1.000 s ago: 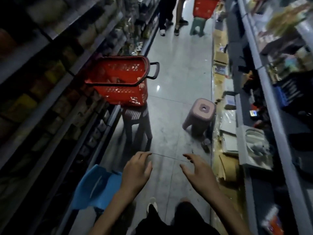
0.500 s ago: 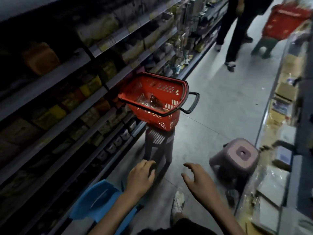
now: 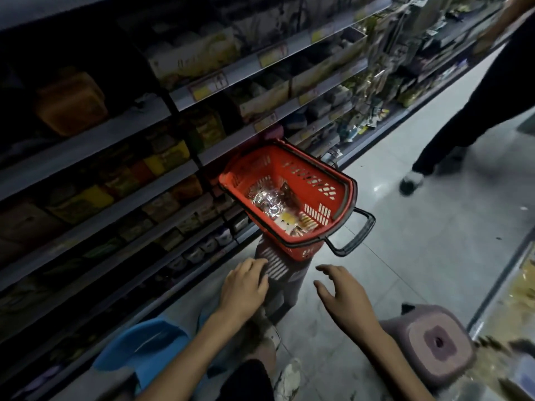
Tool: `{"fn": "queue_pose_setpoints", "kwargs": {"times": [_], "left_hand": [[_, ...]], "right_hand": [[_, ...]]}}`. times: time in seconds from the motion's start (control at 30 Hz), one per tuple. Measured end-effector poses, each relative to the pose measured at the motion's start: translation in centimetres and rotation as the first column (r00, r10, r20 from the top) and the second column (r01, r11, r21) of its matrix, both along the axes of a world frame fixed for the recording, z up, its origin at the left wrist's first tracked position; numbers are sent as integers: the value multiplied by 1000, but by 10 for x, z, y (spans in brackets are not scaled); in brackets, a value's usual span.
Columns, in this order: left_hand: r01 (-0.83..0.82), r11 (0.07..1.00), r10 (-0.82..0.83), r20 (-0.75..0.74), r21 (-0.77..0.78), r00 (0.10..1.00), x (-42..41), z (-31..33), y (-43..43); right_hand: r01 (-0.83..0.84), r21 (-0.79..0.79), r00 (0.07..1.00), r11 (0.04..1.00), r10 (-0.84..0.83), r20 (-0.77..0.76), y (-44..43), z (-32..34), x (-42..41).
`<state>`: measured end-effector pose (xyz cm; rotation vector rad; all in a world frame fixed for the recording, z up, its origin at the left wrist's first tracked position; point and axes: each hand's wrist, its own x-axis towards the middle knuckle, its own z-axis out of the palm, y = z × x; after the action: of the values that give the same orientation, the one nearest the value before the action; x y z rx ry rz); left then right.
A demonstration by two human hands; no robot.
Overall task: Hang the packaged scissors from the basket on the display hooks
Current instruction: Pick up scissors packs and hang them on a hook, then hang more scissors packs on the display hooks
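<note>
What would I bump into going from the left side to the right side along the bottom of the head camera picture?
blue stool → left hand → right hand → pink stool

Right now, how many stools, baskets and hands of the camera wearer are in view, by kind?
Stools: 3 (blue stool, pink stool, dark stool under the basket)
Baskets: 1 (red basket)
Hands: 2 (left hand, right hand, both empty)
Total: 6
</note>
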<state>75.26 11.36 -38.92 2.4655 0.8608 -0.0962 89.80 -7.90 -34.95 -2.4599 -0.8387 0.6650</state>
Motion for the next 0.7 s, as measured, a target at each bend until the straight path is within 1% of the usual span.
{"fn": "queue_pose_setpoints", "kwargs": {"times": [0.13, 0.27, 0.5, 0.6, 0.67, 0.7], "left_hand": [[16, 997, -18, 29, 72, 999, 54, -18, 36], [45, 991, -50, 37, 123, 998, 102, -38, 74], [94, 986, -80, -102, 136, 992, 146, -77, 113], [75, 987, -53, -151, 143, 987, 151, -91, 117], [37, 988, -13, -159, 150, 987, 152, -100, 115], [22, 988, 2, -155, 150, 988, 152, -104, 114]], "right_hand": [[-15, -8, 999, 1000, 16, 43, 36, -2, 44], [-82, -48, 993, 996, 85, 79, 73, -12, 84], [-234, -136, 968, 963, 244, 60, 143, -50, 158], [-336, -237, 939, 912, 345, -4, 183, -84, 183], [-419, -338, 905, 843, 417, -82, 207, -118, 197], [-467, -392, 881, 793, 457, -125, 218, -136, 203]]}}
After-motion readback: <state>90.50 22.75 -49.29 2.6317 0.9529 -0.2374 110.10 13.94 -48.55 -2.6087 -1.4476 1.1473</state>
